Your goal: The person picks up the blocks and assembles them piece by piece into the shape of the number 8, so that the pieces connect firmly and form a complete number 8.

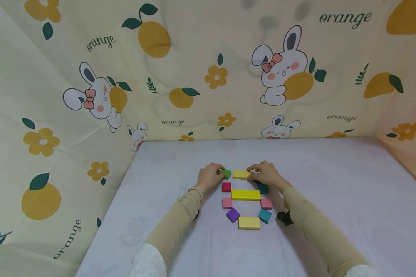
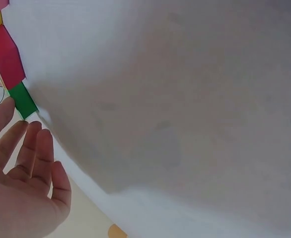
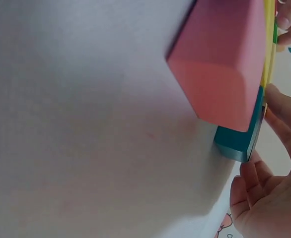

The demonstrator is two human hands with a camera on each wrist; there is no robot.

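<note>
My left hand [image 1: 210, 177] pinches a small green block [image 1: 226, 174] at the far left corner of a flat ring of coloured blocks. Thumb and index finger of my right hand [image 1: 266, 174] grip the right end of a pale yellow block [image 1: 241, 175] beside it. Part of that end is hidden by the fingers. Just below the right hand lies a teal block [image 1: 262, 188], partly covered by it. A red block [image 1: 226, 187] sits in front of the green one. In the left wrist view, the green block [image 2: 23, 100] lies near the red block [image 2: 6, 57].
A long bright yellow block [image 1: 245, 195] crosses the ring's middle. Nearer are pink blocks [image 1: 227, 203] on both sides, a purple block [image 1: 233, 215], a blue block [image 1: 265, 216] and another pale yellow block [image 1: 249, 223]. A patterned cloth [image 1: 194, 77] hangs behind the white table [image 1: 152, 173].
</note>
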